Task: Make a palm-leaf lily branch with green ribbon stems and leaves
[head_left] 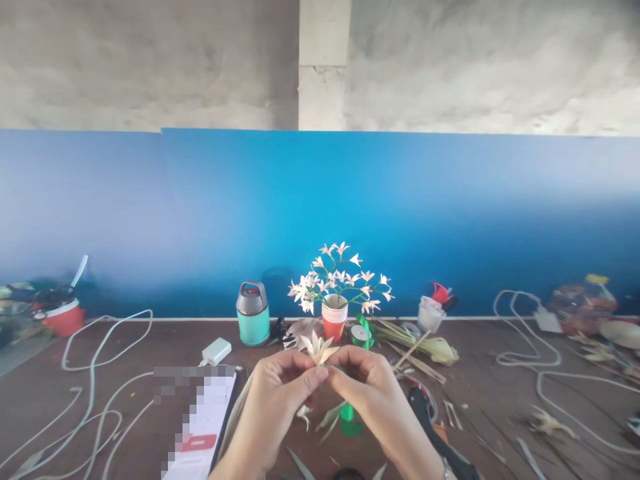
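Observation:
A pale cream flower with pointed petals (319, 348) is pinched at its base between both hands. The thumb and fingers of my left hand (280, 393) close on it from the left. From the right, my right hand (365, 390) grips the same base, the thumbs nearly meeting. Behind it, stacked red and white paper cups (335, 319) hold a spray of small pale flowers (345, 277) on green stems. A roll of green ribbon (361, 333) stands by the cups. More green ribbon (351, 421) shows beneath my hands, partly hidden.
A turquoise flask (253, 317) stands behind my left hand, with a white charger (216, 351) and a phone (205, 427) nearer. Dried husks (425, 347), a white cup of tools (431, 313) and black-handled pliers or scissors (425, 407) lie right. White cables (95, 360) loop across the left.

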Motion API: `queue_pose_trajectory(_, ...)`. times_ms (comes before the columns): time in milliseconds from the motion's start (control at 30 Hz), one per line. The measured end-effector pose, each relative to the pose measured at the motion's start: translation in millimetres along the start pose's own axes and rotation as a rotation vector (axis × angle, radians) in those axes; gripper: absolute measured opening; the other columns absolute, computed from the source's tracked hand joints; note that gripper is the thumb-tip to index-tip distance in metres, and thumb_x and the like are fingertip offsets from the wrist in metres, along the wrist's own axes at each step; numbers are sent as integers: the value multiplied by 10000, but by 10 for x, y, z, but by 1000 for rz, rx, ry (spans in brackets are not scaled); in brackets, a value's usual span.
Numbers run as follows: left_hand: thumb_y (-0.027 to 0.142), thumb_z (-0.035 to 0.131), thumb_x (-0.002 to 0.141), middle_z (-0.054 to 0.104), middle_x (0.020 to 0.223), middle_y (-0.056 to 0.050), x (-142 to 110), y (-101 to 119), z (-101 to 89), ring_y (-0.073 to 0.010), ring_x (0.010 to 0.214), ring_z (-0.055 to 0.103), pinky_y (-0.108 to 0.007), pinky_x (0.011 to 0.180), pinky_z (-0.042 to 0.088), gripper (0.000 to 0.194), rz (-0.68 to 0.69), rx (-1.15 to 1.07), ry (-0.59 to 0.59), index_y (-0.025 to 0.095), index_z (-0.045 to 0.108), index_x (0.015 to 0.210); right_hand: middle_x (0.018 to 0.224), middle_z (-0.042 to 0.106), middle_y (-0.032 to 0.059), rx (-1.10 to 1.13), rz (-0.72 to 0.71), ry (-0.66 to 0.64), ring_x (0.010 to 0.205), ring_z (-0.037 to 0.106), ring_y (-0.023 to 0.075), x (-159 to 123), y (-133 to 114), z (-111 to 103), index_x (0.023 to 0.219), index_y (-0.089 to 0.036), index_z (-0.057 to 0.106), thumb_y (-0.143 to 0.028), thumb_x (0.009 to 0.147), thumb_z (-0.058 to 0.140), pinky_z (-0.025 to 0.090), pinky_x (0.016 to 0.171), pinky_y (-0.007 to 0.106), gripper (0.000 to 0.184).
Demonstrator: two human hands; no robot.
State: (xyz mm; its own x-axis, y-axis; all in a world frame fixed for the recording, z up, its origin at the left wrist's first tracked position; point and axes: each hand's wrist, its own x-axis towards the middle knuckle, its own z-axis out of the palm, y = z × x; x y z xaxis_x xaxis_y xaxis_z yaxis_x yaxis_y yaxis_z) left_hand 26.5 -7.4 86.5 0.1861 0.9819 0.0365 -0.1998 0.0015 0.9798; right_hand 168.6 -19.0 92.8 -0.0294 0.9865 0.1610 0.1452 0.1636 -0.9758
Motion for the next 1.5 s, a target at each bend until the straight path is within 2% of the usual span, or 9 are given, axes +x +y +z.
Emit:
queue_pose_trajectory(167,368,673,680,521,483,28,0,8,-45,-71,462,420,-178,460,343,243,63,39,-15,142,603,626,531,468,-38,67,21,-51,495,384,79,-2,-64,-41,626,-150,575,-321,720,627,288,454,204,202)
queue_pose_trajectory(400,394,626,713,503,495,29,9,51,-42,-67,445,365,-182,428,271,272,99,222,10,141,600,616,537,469,-40,21,-11,-19,496,391,84,22,-54,-71,634,-158,594,-290,708,630,284,447,205,155)
queue_pose_trajectory(633,381,631,717,445,478,48,-4,8,-31,-71,470,354,-182,446,269,257,115,157,26,152,575,615,532,464,-40,4,-42,-43,499,402,90,32,-50,-80,620,-164,576,-291,713,630,302,455,213,167)
queue_pose_trajectory(933,385,654,686,520,514,28,-5,29,-20,-98,487,466,-191,476,349,248,125,163,57,148,602,635,531,464,-42,22,-30,-57,502,420,94,55,-48,-90,618,-165,581,-298,702,650,311,464,215,172)
queue_pose_trajectory(1067,389,666,664,522,497,26,13,66,-15,-98,473,463,-194,475,354,257,85,182,43,145,604,609,595,547,-16,61,-7,-40,589,502,120,63,-62,-114,647,-172,619,-335,726,623,372,536,216,182)
queue_pose_trajectory(1200,397,648,684,516,472,28,49,36,-45,-86,442,419,-186,432,294,261,63,200,24,151,589,618,692,603,26,160,-4,50,771,564,189,86,-32,-124,719,-179,634,-383,760,558,422,660,251,221)
queue_pose_trajectory(1267,394,646,689,518,472,30,62,12,-60,-79,436,407,-184,428,279,257,64,207,24,152,587,627,673,578,23,148,-37,99,748,544,185,102,2,-117,677,-174,604,-351,766,538,412,670,253,209)
queue_pose_trajectory(1367,395,642,694,525,478,31,63,-2,-68,-78,440,412,-184,434,281,252,69,208,21,155,595,632,614,494,-4,104,-84,146,637,464,147,123,51,-103,588,-182,507,-304,789,473,363,604,236,237)
queue_pose_trajectory(1500,398,637,700,524,479,32,40,26,-54,-81,444,417,-186,447,287,255,70,211,1,156,590,634,548,389,-33,70,-105,160,545,364,120,148,92,-114,530,-190,413,-300,799,429,289,525,234,291)
